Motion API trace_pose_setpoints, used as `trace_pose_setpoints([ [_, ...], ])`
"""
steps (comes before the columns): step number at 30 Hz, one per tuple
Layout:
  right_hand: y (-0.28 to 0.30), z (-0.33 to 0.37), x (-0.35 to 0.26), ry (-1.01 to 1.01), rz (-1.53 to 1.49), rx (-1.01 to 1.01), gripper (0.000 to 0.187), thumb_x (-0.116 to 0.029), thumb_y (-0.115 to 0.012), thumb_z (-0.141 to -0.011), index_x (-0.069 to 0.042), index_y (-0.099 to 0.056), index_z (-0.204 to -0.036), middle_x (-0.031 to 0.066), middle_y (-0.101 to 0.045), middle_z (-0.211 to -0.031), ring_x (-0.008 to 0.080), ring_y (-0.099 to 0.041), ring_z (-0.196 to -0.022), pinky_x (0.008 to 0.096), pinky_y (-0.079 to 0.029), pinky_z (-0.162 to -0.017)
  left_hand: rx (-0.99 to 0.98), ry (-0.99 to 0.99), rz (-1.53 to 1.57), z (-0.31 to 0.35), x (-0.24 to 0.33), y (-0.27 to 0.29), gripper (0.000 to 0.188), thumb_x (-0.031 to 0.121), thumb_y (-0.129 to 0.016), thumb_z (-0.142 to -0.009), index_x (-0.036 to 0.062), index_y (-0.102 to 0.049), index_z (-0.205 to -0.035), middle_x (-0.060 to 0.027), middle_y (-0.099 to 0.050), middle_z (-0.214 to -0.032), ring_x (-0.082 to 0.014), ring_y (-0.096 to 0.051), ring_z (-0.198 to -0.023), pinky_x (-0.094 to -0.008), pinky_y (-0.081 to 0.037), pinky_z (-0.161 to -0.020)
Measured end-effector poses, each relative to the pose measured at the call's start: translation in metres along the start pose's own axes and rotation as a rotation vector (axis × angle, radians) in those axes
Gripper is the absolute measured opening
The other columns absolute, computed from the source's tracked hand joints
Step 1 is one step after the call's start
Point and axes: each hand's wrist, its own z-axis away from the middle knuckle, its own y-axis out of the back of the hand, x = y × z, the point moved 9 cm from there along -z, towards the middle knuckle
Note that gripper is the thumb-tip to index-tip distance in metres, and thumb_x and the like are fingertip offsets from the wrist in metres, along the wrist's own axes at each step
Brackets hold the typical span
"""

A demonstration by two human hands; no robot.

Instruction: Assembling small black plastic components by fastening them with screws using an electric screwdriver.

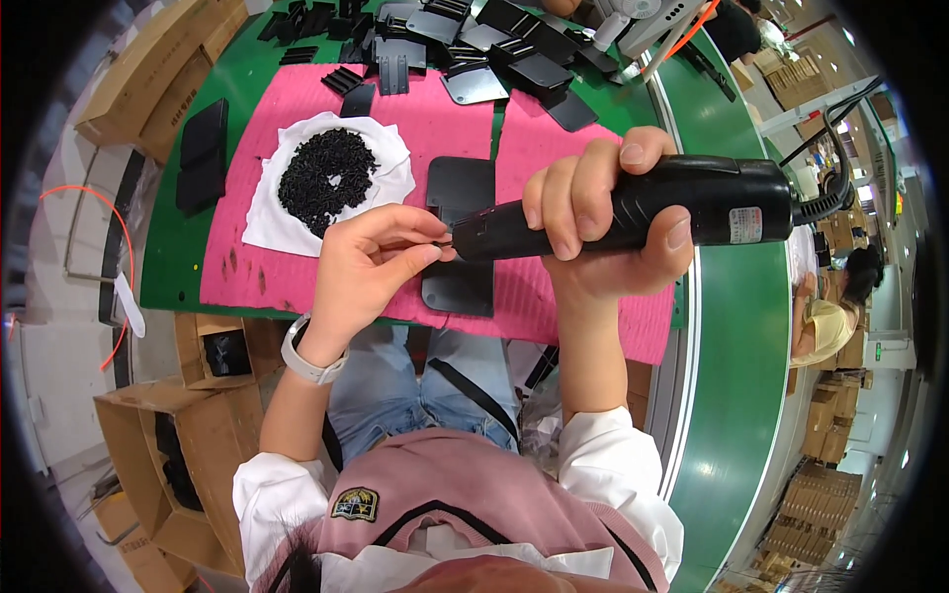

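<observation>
The right hand (608,203) clasps a black electric screwdriver (756,188), fingers curled round its barrel, tip pointing left above the black plates (463,287); the left hand (371,262), wrist bent, pinches at that tip, anything between its fingertips too small to tell

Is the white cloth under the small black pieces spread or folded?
Spread: the creased white cloth extends beyond the heap of small black pieces.

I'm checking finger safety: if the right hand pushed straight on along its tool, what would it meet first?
The black power tool in the right hand would probably meet the fingertips of the left hand first; whether they touch is unclear.
</observation>
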Motion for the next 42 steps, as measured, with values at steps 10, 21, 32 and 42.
trace_pose_setpoints([
  [10,-0.003,0.001,-0.001,0.002,0.007,-0.048,0.041,-0.042,-0.055,-0.087,-0.009,-0.047,-0.109,0.0011,-0.047,-0.065,0.0122,-0.046,-0.046,0.0315,-0.043,-0.056,0.046,-0.040,-0.177,0.000,0.008,-0.003,0.014,-0.009,-0.060,-0.081,-0.0065,-0.062,-0.094,-0.0115,-0.068,-0.087,-0.0175,-0.068,-0.084,-0.0255,-0.053,-0.076],
  [21,-0.005,0.004,0.001,-0.035,0.030,-0.010,0.041,-0.041,-0.056,-0.086,-0.008,-0.046,-0.109,0.0014,-0.047,-0.064,0.0125,-0.046,-0.046,0.0317,-0.042,-0.056,0.033,0.011,-0.208,-0.002,0.004,-0.007,0.015,-0.008,-0.063,-0.078,-0.0064,-0.062,-0.093,-0.0105,-0.068,-0.085,-0.0155,-0.068,-0.081,-0.0243,-0.053,-0.074],
  [32,-0.001,0.006,-0.002,-0.007,0.037,0.010,0.041,-0.040,-0.056,-0.086,-0.008,-0.046,-0.109,0.0019,-0.047,-0.064,0.0127,-0.046,-0.047,0.0318,-0.042,-0.056,0.023,0.048,-0.104,-0.001,-0.004,-0.004,0.015,-0.008,-0.062,-0.079,-0.0068,-0.061,-0.093,-0.0108,-0.067,-0.087,-0.0163,-0.068,-0.083,-0.0250,-0.054,-0.074],
  [42,0.005,0.009,0.008,-0.039,0.067,0.119,0.038,-0.038,-0.052,-0.087,-0.007,-0.047,-0.108,0.0024,-0.047,-0.064,0.0128,-0.044,-0.046,0.0329,-0.042,-0.055,0.055,0.068,-0.135,-0.001,-0.006,-0.002,0.016,-0.011,-0.063,-0.077,-0.0058,-0.061,-0.091,-0.0106,-0.067,-0.087,-0.0158,-0.067,-0.083,-0.0245,-0.054,-0.075],
])
